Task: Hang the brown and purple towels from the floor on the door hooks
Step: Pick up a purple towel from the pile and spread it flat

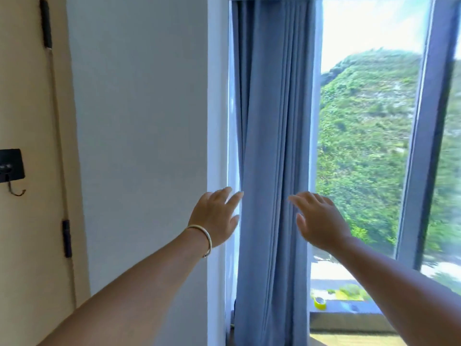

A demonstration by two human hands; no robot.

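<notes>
Pleated blue curtain [272, 146] behind left hand [215, 217], right hand [320, 221], seemingly empty.

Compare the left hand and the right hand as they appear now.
The left hand wears a thin bangle at the wrist; the right hand has a bare wrist. The left hand is in front of the white wall edge, the right hand in front of the blue curtain and window. Both are open, fingers spread, holding nothing.
</notes>
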